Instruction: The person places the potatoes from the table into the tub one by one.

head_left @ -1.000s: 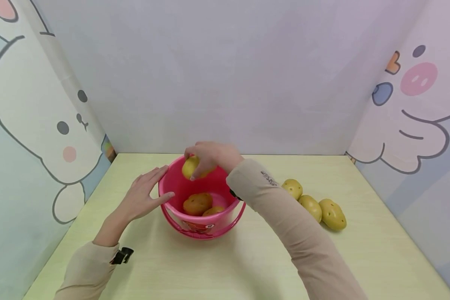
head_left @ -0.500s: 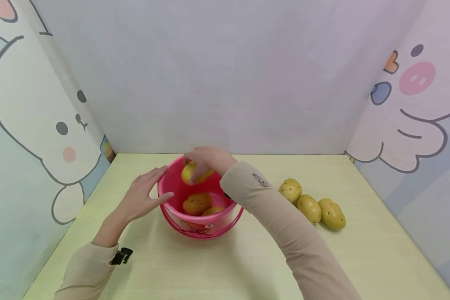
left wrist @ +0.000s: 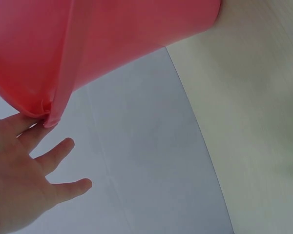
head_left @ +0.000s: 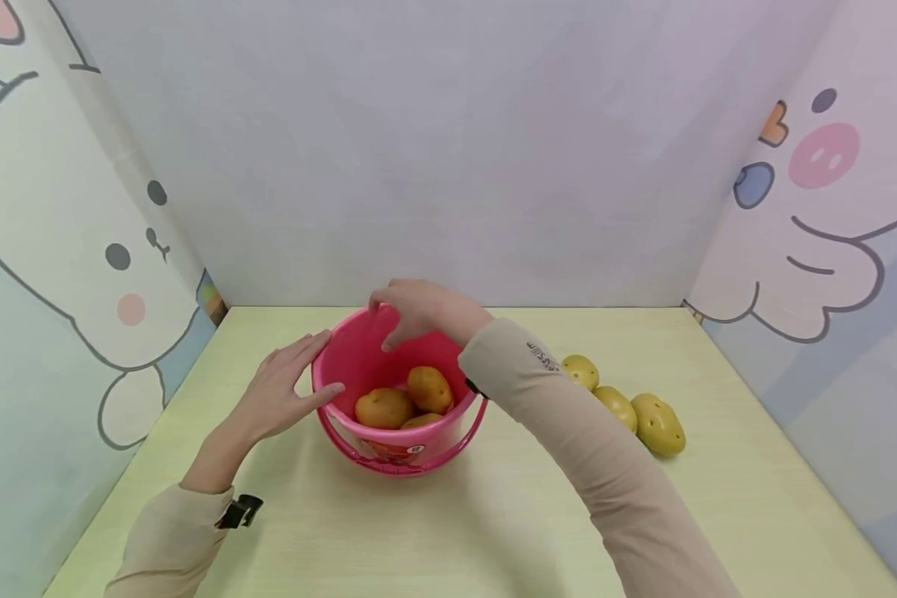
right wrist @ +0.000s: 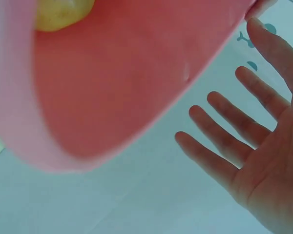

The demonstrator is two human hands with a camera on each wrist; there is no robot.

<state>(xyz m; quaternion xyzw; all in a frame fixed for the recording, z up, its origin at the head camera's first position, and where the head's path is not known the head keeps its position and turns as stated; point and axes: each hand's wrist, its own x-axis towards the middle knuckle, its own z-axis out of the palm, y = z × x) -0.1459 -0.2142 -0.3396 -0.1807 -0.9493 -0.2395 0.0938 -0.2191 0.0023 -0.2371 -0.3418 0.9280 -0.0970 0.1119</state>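
Observation:
A pink bucket (head_left: 347, 357) with its handle hanging down the front stands on the table. Inside lie a brownish potato (head_left: 384, 409), another potato (head_left: 429, 389) against its right side, and a third (head_left: 421, 421) partly hidden by the near rim. My left hand (head_left: 280, 390) rests against the bucket's left rim, fingers extended. In the left wrist view its fingertips touch the rim by the handle joint. Over the far rim my right hand (head_left: 428, 314) is spread and holds nothing; the right wrist view shows its fingers apart beside the bucket wall (right wrist: 132, 83).
Right of the bucket, three yellow potatoes lie in a row: a far one (head_left: 580, 370), a middle one (head_left: 616, 404) and a near one (head_left: 659, 425). My right sleeve (head_left: 568, 432) covers part of them. A plain backdrop (head_left: 448, 166) closes off the table's far edge.
My right hand has let go of a potato, which now lies in the bucket beside the others. The hand has risen slightly and its fingers have spread. The left hand stays at the rim.

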